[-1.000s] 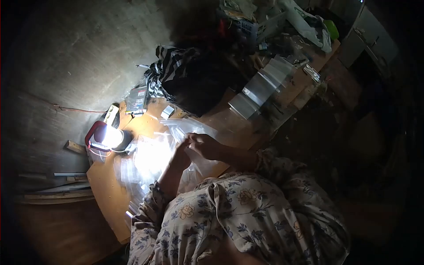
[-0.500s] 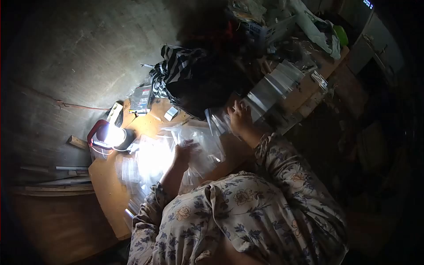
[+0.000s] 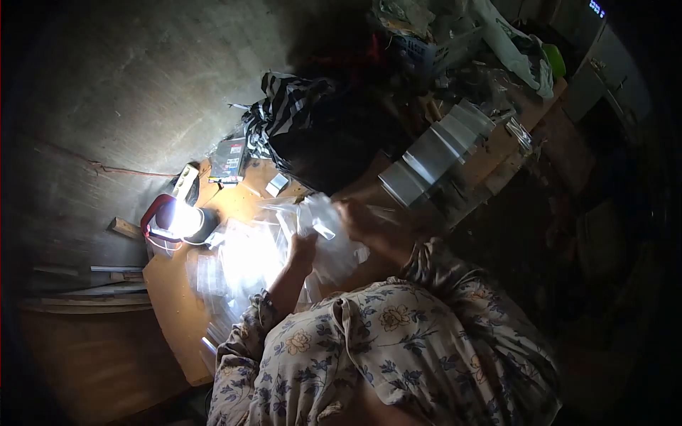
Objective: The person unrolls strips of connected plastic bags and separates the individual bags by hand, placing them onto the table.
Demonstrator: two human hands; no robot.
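A clear plastic bag [image 3: 324,221] is stretched between my hands over the wooden table. My left hand [image 3: 303,246] is closed on its left side, with more see-through plastic around the fingers. On the other side my right hand [image 3: 356,220] is bent round the bag's edge, somewhat blurred and in shadow. A row of overlapping clear plastic bags [image 3: 435,153] lies up to the right of my right hand. Under the lamp's glare, a loose spread of plastic bags [image 3: 213,275] lies to the left of my left hand.
A lit lamp with a red handle [image 3: 183,219] stands at the table's left. Behind are a dark box [image 3: 228,160], a small pale block [image 3: 277,184] and a black-and-white striped bundle [image 3: 284,106]. A plastic basket [image 3: 444,51] stands at the far right.
My right hand has come left and down from the overlapping row to the plastic near my left hand. My left hand has risen slightly, and its fingers have closed on the bag.
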